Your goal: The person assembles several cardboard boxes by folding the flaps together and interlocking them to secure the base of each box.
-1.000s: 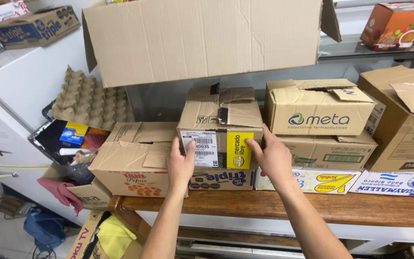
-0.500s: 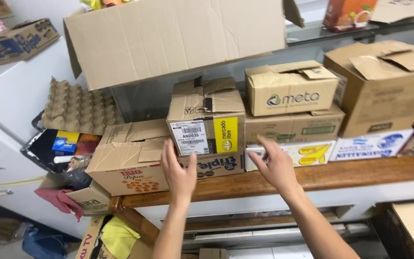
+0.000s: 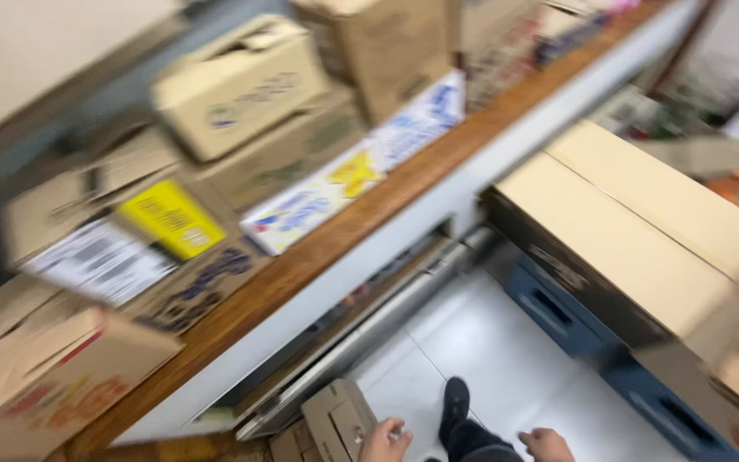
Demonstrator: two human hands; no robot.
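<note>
The view is blurred and tilted. My left hand (image 3: 384,441) hangs low at the bottom edge, right beside a small flattened cardboard box (image 3: 334,421) on the floor; whether it touches the box is unclear. My right hand (image 3: 547,445) is also at the bottom edge, fingers curled, with nothing visible in it. My dark shoe (image 3: 455,402) stands on the pale tiled floor (image 3: 489,342) between them. The cardboard box with a white label and yellow sticker (image 3: 143,235) sits on the wooden shelf (image 3: 361,222), far from both hands.
More cardboard boxes (image 3: 241,81) and flat printed cartons (image 3: 344,184) crowd the shelf. A large closed cardboard box (image 3: 643,231) rests on blue crates (image 3: 558,316) at the right. Metal rails (image 3: 369,334) run under the shelf.
Both hands have left the labelled box on the shelf and dropped down to my sides. The camera has swung sharply down and to the right, toward the floor.
</note>
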